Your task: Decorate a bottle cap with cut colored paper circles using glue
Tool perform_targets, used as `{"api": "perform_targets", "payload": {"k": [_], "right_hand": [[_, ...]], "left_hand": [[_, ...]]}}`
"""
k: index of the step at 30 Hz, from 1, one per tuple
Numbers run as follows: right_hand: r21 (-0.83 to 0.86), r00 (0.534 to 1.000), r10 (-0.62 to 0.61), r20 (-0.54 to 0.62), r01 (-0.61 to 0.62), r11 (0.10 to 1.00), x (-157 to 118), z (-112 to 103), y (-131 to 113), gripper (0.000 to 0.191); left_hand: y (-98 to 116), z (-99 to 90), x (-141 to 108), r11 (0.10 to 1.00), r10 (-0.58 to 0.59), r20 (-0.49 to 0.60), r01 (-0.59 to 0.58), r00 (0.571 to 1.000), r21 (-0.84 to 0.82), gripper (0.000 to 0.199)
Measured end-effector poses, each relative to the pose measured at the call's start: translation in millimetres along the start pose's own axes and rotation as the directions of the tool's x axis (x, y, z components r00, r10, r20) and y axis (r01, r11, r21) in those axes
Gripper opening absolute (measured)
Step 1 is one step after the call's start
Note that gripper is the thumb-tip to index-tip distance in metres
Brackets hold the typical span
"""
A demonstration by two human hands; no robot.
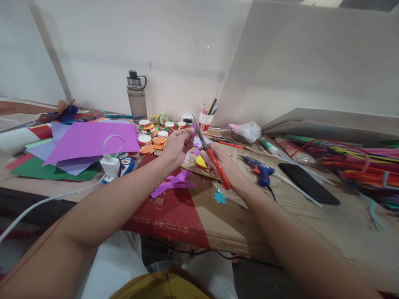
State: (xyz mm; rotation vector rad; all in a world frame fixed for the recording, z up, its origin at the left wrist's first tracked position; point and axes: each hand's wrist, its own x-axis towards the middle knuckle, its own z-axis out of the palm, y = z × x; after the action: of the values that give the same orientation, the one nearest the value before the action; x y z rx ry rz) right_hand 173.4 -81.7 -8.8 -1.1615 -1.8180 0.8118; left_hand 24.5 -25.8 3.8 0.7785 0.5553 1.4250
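Note:
My left hand (179, 145) pinches a small piece of purple paper (193, 132) above the table. In my right hand (220, 160) are scissors with red handles (218, 166), their blades pointing up beside the purple piece. Whether the blades touch it I cannot tell. Purple paper strips (174, 184) lie on the red part of the cardboard below my hands. A yellow disc (201, 161) is partly hidden near my right hand, and a blue paper flower shape (219, 196) lies nearer to me.
Colored sheets (93, 143), a white plug (110, 165) and a bottle (137, 101) are on the left. Round lidded pieces (145, 140) sit behind my left hand. On the right are a glue gun (263, 172), a black phone (308, 182) and bundled pipe cleaners (368, 166).

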Motion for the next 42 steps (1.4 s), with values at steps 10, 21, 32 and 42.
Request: {"api": "perform_targets", "payload": {"k": [10, 21, 32, 42], "right_hand": [[0.122, 0.995, 0.076, -0.058, -0.069, 0.990, -4, -4, -11, 0.037], [-0.045, 0.999, 0.034, -0.038, -0.036, 0.998, -1, -1, 0, 0.034], [-0.060, 1.000, 0.010, -0.020, -0.011, 0.998, 2, -2, 1, 0.036], [-0.049, 0.999, 0.010, -0.039, -0.012, 0.999, 0, 1, 2, 0.035]], "left_hand": [[3, 0.0, 0, 1.000, -0.008, 0.020, 0.008, 1.000, 0.003, 0.009], [0, 1.8, -2, 1.000, -0.030, 0.023, 0.030, 0.999, 0.003, 0.005], [-1, 2.3, -3, 0.999, -0.031, 0.048, 0.031, 0.998, 0.007, 0.008], [-1, 2.6, -4, 0.999, -0.046, 0.066, 0.047, 0.997, -0.009, 0.006]]}}
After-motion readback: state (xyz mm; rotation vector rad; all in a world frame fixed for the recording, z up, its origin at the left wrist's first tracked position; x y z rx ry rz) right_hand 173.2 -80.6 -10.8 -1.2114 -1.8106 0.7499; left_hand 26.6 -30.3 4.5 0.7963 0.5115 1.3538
